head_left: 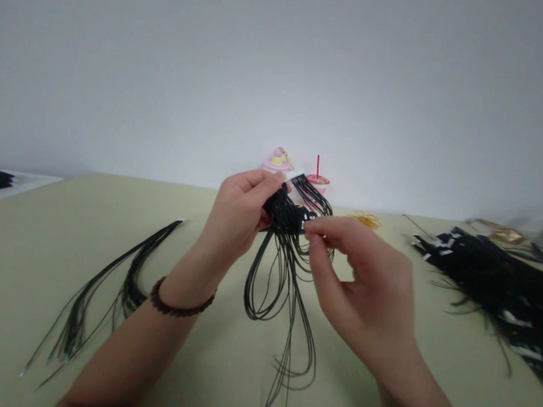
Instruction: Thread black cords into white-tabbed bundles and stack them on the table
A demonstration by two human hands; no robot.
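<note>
My left hand (pixel 242 208) is closed round the upper end of a black wire harness (pixel 286 222), whose white connector (pixel 295 174) sticks out past the thumb. Thin black wires loop and hang from it toward the table. Just right of the bundle, my right hand (pixel 362 278) is closed in a pinch, thumb and forefinger together at the wires. A small white piece shows at those fingertips; whether it is a wire's end or a terminal is too small to tell. Part of the harness is hidden behind the left fingers.
Another black wire bundle (pixel 135 270) lies on the pale green table (pixel 203 373) at left. A large pile of black harnesses (pixel 486 288) lies at right. Behind my hands stand a pink cup (pixel 317 181) with a red straw and a pink trinket (pixel 277 160), near yellow bands (pixel 364 219).
</note>
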